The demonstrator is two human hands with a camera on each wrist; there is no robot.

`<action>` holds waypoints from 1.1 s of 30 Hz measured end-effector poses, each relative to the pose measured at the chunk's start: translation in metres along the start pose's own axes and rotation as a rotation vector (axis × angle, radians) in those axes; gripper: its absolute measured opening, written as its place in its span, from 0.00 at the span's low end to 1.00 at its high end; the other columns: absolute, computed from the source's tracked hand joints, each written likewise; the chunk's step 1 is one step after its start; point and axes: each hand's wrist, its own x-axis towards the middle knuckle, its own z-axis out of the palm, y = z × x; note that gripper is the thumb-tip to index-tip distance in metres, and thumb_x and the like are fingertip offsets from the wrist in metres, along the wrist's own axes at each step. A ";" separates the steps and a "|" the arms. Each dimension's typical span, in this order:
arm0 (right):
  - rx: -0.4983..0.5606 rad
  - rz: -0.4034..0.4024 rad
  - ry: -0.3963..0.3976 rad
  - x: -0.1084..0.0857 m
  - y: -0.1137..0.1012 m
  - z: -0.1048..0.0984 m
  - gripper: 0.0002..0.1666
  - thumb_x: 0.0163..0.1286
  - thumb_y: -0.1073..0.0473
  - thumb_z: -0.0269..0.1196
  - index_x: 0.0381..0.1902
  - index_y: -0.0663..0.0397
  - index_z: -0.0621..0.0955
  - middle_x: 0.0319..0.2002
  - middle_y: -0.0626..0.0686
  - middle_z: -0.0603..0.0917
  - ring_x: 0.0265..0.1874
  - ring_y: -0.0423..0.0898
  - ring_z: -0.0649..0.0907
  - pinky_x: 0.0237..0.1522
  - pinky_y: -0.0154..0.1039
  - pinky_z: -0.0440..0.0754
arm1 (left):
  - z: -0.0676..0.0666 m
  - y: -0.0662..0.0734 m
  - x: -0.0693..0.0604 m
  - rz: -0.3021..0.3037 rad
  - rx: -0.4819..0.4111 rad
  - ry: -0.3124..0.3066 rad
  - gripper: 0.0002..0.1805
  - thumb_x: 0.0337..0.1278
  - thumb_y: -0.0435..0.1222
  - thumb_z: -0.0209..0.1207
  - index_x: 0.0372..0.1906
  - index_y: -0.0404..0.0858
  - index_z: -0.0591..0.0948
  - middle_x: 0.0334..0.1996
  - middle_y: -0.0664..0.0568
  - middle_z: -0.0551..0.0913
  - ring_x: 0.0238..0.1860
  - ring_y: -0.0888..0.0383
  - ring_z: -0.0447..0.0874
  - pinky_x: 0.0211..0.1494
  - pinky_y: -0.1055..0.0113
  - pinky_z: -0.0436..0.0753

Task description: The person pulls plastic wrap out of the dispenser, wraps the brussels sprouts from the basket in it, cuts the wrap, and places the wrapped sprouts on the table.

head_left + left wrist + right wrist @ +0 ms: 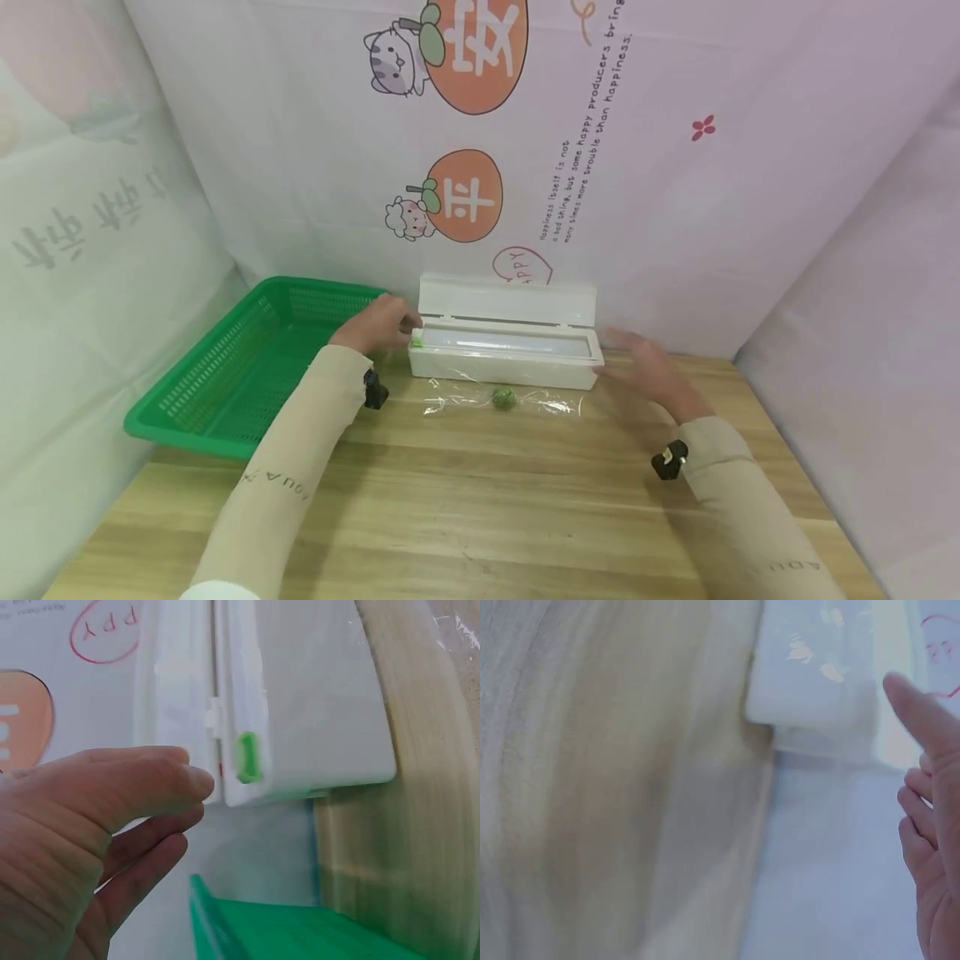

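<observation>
A long white box (502, 368) stands at the back of the table with its lid (506, 302) raised. My left hand (378, 323) is at its left end; in the left wrist view the thumb and bent fingers of that hand (112, 817) lie close beside the hinge edge, near a green slider (248, 757); contact is unclear. My right hand (651, 373) is at the right end, and in the right wrist view its fingers (922, 720) are extended near the lid, holding nothing. Clear film (555, 403) lies before the box with a small green item (503, 398) at its middle.
On the left sits a green perforated basket (187, 400), its right rear part close to my left hand. Printed white cloth (645, 192) hangs behind the wooden table (510, 517) and along both sides.
</observation>
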 end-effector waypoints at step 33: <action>-0.075 -0.436 0.016 -0.003 -0.098 0.078 0.29 0.63 0.58 0.79 0.59 0.59 0.84 0.56 0.58 0.89 0.58 0.56 0.87 0.64 0.53 0.86 | 0.122 0.086 -0.005 0.238 -0.056 0.182 0.23 0.52 0.28 0.74 0.56 0.32 0.86 0.53 0.44 0.89 0.56 0.48 0.87 0.63 0.56 0.87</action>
